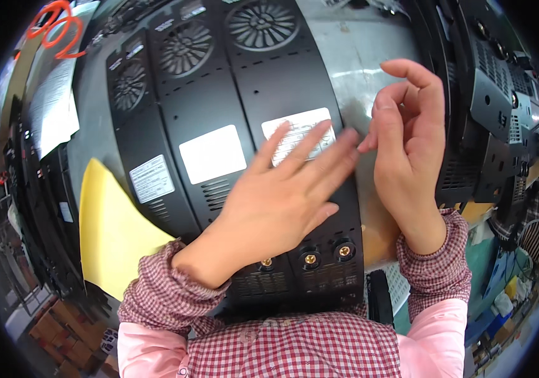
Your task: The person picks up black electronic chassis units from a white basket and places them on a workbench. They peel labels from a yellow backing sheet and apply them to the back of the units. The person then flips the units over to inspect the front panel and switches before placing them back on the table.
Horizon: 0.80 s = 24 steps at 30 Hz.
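Three black metal cases lie side by side on the bench, each with a round fan grille at its far end. My left hand (276, 201) is spread flat over the rightmost case (291, 82), its fingers across a white printed label (320, 118); motion smears the fingertips. The middle case (203, 104) bears a white label (213, 154), and the left case (140, 133) a smaller printed label (151, 178). Just past the right case's edge, my right hand (411, 138) is raised, fingers loosely curled and apart, with nothing visible in it.
A yellow sheet (112, 230) stands curved beside my left sleeve. Brass terminals (310, 259) stick up at the cases' near end. More black perforated housings (490, 94) are stacked at the right. White papers (58, 104) and an orange coiled hose (61, 31) are at the far left.
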### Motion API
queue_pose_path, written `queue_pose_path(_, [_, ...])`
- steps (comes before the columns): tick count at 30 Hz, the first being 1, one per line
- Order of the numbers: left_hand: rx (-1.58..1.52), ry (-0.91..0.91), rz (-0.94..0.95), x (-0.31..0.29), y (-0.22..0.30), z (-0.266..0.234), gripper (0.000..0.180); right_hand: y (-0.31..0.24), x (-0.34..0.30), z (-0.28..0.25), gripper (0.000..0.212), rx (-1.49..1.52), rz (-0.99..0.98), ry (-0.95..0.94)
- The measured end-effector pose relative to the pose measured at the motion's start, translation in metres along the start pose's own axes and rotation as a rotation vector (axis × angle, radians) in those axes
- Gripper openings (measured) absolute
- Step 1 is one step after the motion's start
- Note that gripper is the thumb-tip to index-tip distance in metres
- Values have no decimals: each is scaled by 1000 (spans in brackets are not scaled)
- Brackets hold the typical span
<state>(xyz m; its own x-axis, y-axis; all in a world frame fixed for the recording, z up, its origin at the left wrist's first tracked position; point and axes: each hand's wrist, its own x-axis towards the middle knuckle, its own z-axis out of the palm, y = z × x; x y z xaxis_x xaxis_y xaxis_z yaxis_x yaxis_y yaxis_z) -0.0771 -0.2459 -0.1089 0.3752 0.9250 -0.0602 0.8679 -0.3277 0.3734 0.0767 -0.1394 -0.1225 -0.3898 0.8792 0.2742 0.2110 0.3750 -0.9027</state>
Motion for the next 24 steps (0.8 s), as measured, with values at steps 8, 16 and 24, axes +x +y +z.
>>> queue_pose_path(8, [-230,333,238,-15,-3,1,38,-32,4,0,31,-47,62,1])
queue_pose_path(16, [373,532,-596,-204,-53,-93,58,-71,-50,-40,29,-229,116,-121])
queue_pose_path(24, [293,452,-843,-305,-98,-79,9,-107,-69,8,23,-252,39,-165])
